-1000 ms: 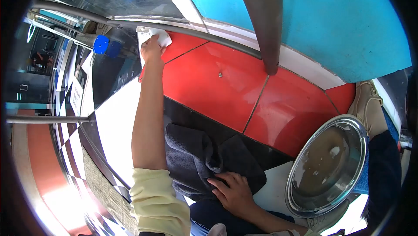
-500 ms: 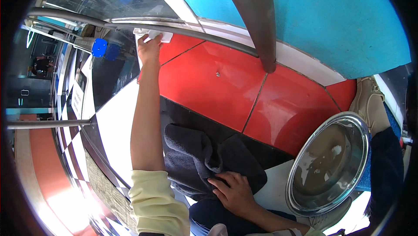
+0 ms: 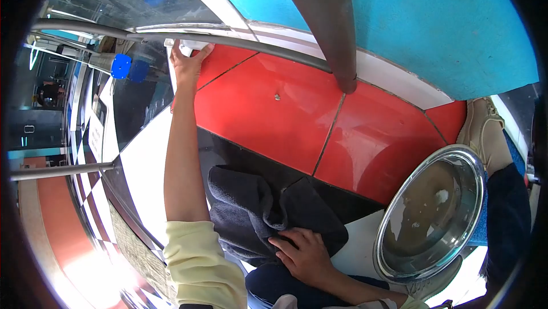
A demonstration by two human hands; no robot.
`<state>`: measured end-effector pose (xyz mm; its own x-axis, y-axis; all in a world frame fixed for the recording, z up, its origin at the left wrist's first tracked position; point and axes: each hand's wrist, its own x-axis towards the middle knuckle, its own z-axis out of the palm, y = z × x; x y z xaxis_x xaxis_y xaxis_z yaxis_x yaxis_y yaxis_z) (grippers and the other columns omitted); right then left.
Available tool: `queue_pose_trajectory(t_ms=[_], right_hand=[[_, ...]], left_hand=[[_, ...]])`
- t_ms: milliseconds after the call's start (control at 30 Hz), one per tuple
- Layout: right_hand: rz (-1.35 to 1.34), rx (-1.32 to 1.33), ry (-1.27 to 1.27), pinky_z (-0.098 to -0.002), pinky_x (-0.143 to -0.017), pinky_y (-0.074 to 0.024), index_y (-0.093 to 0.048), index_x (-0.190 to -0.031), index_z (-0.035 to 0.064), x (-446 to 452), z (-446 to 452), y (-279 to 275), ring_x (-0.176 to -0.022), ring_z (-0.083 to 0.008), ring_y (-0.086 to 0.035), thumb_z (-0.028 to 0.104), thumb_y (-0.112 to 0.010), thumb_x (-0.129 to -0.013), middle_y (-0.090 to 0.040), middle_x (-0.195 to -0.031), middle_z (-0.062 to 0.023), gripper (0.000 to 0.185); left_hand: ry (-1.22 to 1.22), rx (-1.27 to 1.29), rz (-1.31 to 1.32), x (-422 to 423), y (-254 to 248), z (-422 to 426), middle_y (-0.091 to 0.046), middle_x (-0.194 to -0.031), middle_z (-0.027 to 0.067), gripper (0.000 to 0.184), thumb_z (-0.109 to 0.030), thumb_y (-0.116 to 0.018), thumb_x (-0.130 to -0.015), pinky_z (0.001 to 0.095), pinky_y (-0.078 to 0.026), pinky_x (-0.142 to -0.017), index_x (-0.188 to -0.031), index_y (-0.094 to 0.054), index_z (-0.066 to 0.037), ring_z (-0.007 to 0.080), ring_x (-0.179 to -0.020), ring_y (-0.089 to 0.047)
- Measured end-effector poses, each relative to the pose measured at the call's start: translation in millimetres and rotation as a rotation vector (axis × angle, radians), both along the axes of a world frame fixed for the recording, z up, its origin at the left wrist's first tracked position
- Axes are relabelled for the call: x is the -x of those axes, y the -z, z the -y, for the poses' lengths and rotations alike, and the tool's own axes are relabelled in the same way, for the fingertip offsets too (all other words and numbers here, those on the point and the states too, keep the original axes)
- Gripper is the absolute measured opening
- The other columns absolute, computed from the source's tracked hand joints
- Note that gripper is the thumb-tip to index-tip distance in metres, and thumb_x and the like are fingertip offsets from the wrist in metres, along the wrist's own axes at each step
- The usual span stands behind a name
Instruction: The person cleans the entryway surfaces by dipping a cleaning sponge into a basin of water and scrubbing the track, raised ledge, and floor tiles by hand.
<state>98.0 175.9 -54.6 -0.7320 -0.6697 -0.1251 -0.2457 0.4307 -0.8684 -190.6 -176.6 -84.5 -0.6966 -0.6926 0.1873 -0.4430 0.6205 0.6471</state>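
My left hand [image 3: 189, 62] reaches to the far left corner of the red tiles, thumb and fingers spread around a flat white piece [image 3: 197, 45] at the foot of the wall. The grey rail partly covers that piece, so I cannot make out its kind. A dark grey towel [image 3: 242, 195] lies bunched in front of my knees. My right hand [image 3: 305, 255] is on its near edge with the fingers curled over the cloth.
A steel basin [image 3: 394, 263] of murky water stands at the right, beside a beige shoe [image 3: 482, 129]. A brown post [image 3: 337, 29] rises from the red floor tiles [image 3: 245, 103] before a blue panel [image 3: 434, 29]. Glass and a grey rail [image 3: 240, 41] border the left.
My left hand and the white piece have shifted slightly left along the wall, and the thumb now stands farther from the fingers. My right hand stays on the towel. The view has turned a little.
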Motion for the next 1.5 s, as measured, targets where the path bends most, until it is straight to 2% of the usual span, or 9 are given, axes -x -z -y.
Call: queue_pose_trajectory(t_ms=[133, 167, 500, 600, 700, 933, 1100, 1233, 1500], right_hand=[[-0.015, -0.001, -0.002, -0.0393, -0.089, -0.0397, -0.063, -0.118, 0.0197, -0.5, -0.1, 0.7, -0.109, -0.0228, -0.051, 0.022, -0.066, -0.083, -0.056, -0.117, -0.0019, 0.035], [-0.006, -0.008, -0.004, -0.0393, -0.089, -0.0397, -0.063, -0.118, 0.0199, -0.9, -0.3, 0.6, -0.109, -0.0227, -0.051, 0.021, -0.066, -0.083, -0.056, -0.117, -0.0017, 0.035], [0.002, -0.018, 0.006, -0.0389, -0.087, -0.0396, -0.064, -0.117, 0.0206, -0.6, 1.1, -1.1, -0.109, -0.0222, -0.051, 0.021, -0.067, -0.082, -0.057, -0.115, -0.0006, 0.036], [0.014, -0.019, 0.004, -0.0385, -0.086, -0.0396, -0.064, -0.116, 0.02, -0.5, 2.3, -0.3, -0.107, -0.0222, -0.052, 0.021, -0.068, -0.081, -0.057, -0.115, -0.0006, 0.035], [0.013, -0.024, 0.01, -0.0383, -0.085, -0.0397, -0.065, -0.114, 0.0192, 0.6, 3.3, -2.4, -0.106, -0.0221, -0.052, 0.021, -0.068, -0.08, -0.057, -0.114, -0.0009, 0.034], [-0.014, -0.02, 0.026, -0.0388, -0.085, -0.0389, -0.065, -0.114, 0.0191, 0.3, 4.7, -3.3, -0.106, -0.022, -0.052, 0.021, -0.068, -0.081, -0.057, -0.113, -0.0008, 0.033], [-0.006, -0.014, 0.033, -0.0383, -0.084, -0.0385, -0.065, -0.114, 0.0195, 0.0, 6.2, -1.8, -0.106, -0.0214, -0.052, 0.021, -0.068, -0.081, -0.058, -0.112, -0.0005, 0.033], [-0.016, -0.022, 0.023, -0.0378, -0.084, -0.0381, -0.065, -0.114, 0.0199, 0.4, 4.8, -1.4, -0.105, -0.0215, -0.052, 0.021, -0.068, -0.081, -0.058, -0.112, -0.0001, 0.033], [0.005, -0.019, 0.026, -0.0384, -0.085, -0.0377, -0.065, -0.114, 0.0199, 1.7, 5.1, -1.2, -0.106, -0.0217, -0.052, 0.021, -0.067, -0.081, -0.058, -0.113, -0.0008, 0.033]], left_hand=[[0.14, -0.123, -0.178, 8.7, 26.2, 24.2, -0.039, -0.141, 0.0184, 0.104, -0.038, -0.087, -0.064, 0.0374, -0.034, -0.108, -0.142, -0.031, 0.001, 0.0304, -0.131, -0.039], [0.172, -0.165, -0.232, 8.8, 34.5, 28.4, -0.037, -0.14, 0.0196, 0.107, -0.042, -0.086, -0.061, 0.0395, -0.034, -0.108, -0.144, -0.03, -0.003, 0.0321, -0.131, -0.037], [-0.002, 0.183, -0.098, 9.4, 33.9, 15.7, -0.043, -0.139, 0.0185, 0.099, -0.049, -0.082, -0.061, 0.0421, -0.028, -0.111, -0.138, -0.04, -0.002, 0.0336, -0.132, -0.036], [0.024, 0.258, -0.076, 6.5, 28.9, 14.4, -0.044, -0.138, 0.0245, 0.101, -0.058, -0.078, -0.062, 0.039, -0.03, -0.109, -0.134, -0.044, 0.004, 0.0366, -0.13, -0.039], [0.057, 0.375, 0.008, 4.4, 24.9, 9.7, -0.046, -0.138, 0.0218, 0.101, -0.061, -0.077, -0.062, 0.0403, -0.029, -0.11, -0.134, -0.045, 0.002, 0.0349, -0.131, -0.037], [-0.029, 0.372, 0.026, 2.3, 26.8, -3.2, -0.047, -0.138, 0.0127, 0.098, -0.062, -0.076, -0.062, 0.0454, -0.019, -0.113, -0.135, -0.045, -0.006, 0.0317, -0.135, -0.03], [0.118, 0.434, -0.018, -3.5, 25.3, -0.6, -0.048, -0.134, 0.02, 0.096, -0.062, -0.076, -0.063, 0.0469, -0.02, -0.112, -0.133, -0.046, -0.002, 0.0341, -0.133, -0.032], [-0.141, 0.346, -0.034, -1.6, 29.8, 3.2, -0.049, -0.134, 0.0179, 0.097, -0.062, -0.075, -0.064, 0.046, -0.02, -0.112, -0.134, -0.045, -0.002, 0.033, -0.133, -0.033], [0.011, 0.568, 0.038, -2.0, 23.7, -13.5, -0.053, -0.132, 0.0159, 0.092, -0.064, -0.071, -0.067, 0.0461, -0.019, -0.111, -0.132, -0.049, -0.003, 0.03, -0.133, -0.034]])
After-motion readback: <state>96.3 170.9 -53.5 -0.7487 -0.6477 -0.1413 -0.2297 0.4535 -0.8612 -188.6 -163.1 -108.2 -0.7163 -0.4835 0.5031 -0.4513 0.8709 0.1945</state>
